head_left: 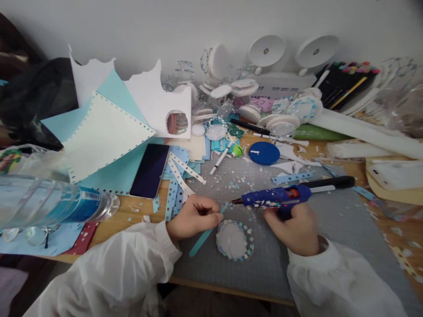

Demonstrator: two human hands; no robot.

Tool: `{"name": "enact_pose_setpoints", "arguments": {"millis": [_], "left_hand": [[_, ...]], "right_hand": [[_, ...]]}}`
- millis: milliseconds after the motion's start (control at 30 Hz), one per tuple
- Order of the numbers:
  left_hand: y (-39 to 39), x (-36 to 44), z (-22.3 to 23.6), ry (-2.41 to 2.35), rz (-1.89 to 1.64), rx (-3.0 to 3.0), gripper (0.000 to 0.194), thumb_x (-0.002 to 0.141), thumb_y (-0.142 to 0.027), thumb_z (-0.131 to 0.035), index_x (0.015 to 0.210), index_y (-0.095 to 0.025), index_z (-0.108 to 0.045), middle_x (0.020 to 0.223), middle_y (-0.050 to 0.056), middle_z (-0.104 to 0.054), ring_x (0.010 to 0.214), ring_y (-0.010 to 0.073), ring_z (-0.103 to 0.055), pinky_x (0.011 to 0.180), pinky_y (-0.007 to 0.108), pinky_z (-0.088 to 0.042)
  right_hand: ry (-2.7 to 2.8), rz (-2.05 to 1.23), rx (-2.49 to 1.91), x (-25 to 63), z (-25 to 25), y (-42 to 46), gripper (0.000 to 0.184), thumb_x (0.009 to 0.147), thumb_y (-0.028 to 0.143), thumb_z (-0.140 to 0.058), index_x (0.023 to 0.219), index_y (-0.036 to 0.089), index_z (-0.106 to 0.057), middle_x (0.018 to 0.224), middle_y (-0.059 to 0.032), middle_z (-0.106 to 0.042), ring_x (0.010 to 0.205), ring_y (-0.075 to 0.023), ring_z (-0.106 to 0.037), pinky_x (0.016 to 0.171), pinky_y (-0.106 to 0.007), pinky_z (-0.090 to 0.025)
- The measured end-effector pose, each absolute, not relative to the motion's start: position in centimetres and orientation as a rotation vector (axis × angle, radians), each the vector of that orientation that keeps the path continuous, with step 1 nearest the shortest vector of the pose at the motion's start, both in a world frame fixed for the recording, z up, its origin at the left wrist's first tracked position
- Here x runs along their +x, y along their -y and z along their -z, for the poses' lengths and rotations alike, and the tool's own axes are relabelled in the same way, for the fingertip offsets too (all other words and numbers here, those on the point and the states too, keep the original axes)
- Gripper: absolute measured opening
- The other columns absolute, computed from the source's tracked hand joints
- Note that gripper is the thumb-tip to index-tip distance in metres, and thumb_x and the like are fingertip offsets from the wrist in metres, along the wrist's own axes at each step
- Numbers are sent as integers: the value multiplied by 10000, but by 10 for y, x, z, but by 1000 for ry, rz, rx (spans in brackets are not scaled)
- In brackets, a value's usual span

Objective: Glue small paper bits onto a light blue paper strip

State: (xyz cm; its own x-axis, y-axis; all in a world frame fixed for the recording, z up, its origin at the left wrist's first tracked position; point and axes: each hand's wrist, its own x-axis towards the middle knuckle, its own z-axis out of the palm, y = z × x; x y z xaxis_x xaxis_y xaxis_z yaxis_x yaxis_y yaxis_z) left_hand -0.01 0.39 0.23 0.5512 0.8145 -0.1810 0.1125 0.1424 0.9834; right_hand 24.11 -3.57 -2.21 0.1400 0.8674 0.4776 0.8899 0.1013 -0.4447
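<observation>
your left hand [196, 216] is pinching a teal stick [201, 243]; your right hand [294, 224] is curling around the glue gun [269, 197], its nozzle pointing left beside the stick's far end. you're probably gluing, steadiness mattering next (the speckle-edged disc [233, 240] is lying nearer).

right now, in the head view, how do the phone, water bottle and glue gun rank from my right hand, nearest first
1. Glue gun: in your right hand
2. Phone: off to the left
3. Water bottle: at the left edge
</observation>
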Motion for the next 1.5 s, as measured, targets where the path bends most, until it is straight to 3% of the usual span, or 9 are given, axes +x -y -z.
{"name": "enact_pose_setpoints", "arguments": {"millis": [633,1033,1200,1500], "left_hand": [[-4,-1,0,-862,-619,1366,369,741,-314,-607,475,-153,-408,483,-41,-346,478,67,-302,449,214,-227],[-4,0,-1,-847,-620,1382,360,743,-303,-589,472,-156,-403,481,-43,-339,474,68,-302,451,214,-230],[-5,0,-2,-845,-629,1371,370,739,-292,-591,470,-160,-374,489,-45,-323,479,66,-302,455,214,-233],[-4,1,-3,-856,-600,1372,316,719,-299,-600,488,-149,-447,476,-48,-338,469,65,-293,439,206,-227]], "right_hand": [[1711,-40,-1736,240,16,34,230,695,363,-554,517,220,-528,426,-13,-511,401,-196,-508,425,-303,-360],[1815,225,-1658,243,22,33,220,738,344,-558,558,227,-509,474,-34,-521,451,-230,-541,437,-314,-359],[1753,324,-1573,241,15,32,285,740,316,-565,488,243,-451,399,-8,-466,384,-198,-492,402,-300,-345],[1827,295,-1565,241,12,34,234,755,325,-559,542,232,-535,430,-18,-520,402,-201,-524,407,-301,-359]]}}
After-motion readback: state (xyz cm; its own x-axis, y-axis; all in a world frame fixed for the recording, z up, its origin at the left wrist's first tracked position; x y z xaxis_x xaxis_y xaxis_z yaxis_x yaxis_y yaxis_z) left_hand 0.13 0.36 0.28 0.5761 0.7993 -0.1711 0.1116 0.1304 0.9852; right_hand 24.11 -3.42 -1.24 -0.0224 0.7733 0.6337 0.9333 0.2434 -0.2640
